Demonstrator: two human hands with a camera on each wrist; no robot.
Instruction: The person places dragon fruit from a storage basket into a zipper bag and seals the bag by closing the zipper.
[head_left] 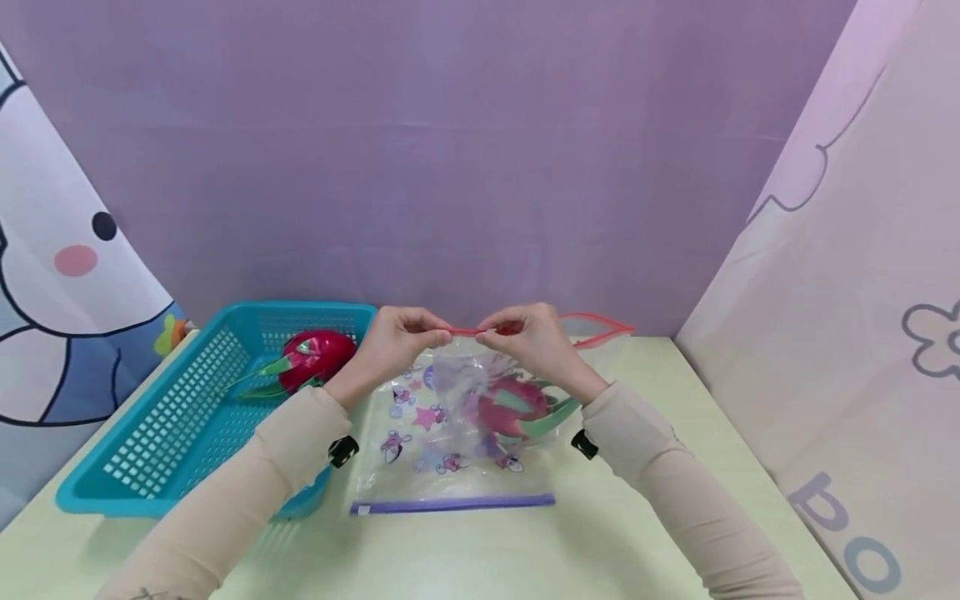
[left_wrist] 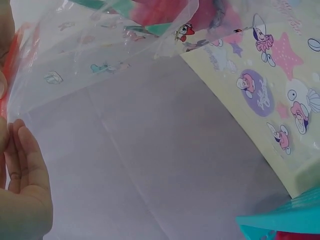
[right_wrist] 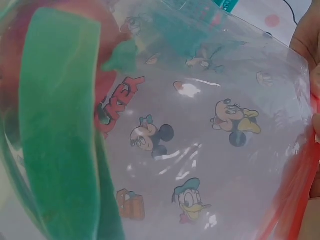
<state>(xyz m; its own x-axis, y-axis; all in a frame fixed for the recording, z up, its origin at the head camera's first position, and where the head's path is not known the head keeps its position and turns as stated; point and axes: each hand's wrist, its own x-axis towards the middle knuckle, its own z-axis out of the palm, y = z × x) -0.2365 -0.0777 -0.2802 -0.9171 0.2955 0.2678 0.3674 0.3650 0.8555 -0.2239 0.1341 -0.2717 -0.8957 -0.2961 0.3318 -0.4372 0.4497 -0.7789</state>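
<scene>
A clear zip bag (right_wrist: 172, 165) printed with cartoon figures hangs from both hands by its red zip edge (head_left: 597, 323). My left hand (head_left: 392, 348) pinches that edge between thumb and fingertips. Close beside it, my right hand (head_left: 536, 337) pinches the same edge. Right of the right hand, the red strips spread apart in a loop. Inside the bag is a red dragon fruit (head_left: 512, 408) with green leaf-like scales, its scales (right_wrist: 60, 125) large in the right wrist view. Under the bag, a second clear bag (head_left: 382, 479) with a purple slider zip lies flat on the table.
At the left stands a blue-green plastic basket (head_left: 112, 500) holding another dragon fruit (head_left: 322, 354). The pale table (head_left: 450, 567) meets a purple backdrop (head_left: 480, 167). A printed curtain (head_left: 847, 350) borders the right side.
</scene>
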